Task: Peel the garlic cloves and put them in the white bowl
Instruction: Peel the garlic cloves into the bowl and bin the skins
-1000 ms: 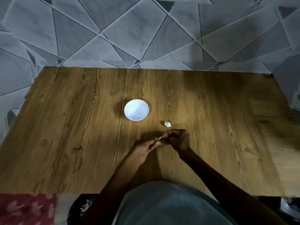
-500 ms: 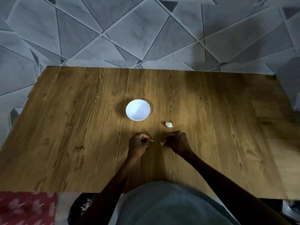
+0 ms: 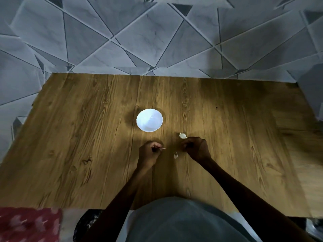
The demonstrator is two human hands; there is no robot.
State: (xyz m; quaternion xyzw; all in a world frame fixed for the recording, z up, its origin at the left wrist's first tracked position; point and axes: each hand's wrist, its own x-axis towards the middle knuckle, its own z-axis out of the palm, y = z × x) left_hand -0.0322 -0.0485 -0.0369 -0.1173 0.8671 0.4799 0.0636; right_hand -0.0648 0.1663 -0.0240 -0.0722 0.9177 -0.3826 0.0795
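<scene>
Our wood-grain desk is smooth laminate, so loose skins will slide on it. The white bowl, round and glossy, sits just beyond our left hand and looks empty. That hand's curled fingers pinch a small pale piece, which we judge to be the held clove. Our right hand is curled too; we cannot tell whether it holds any skin. Just beyond it lies a spare clove, papery and teardrop-shaped. Between the hands lies a skin scrap. We should pin the clove firmly and pull the skin from its tip.
</scene>
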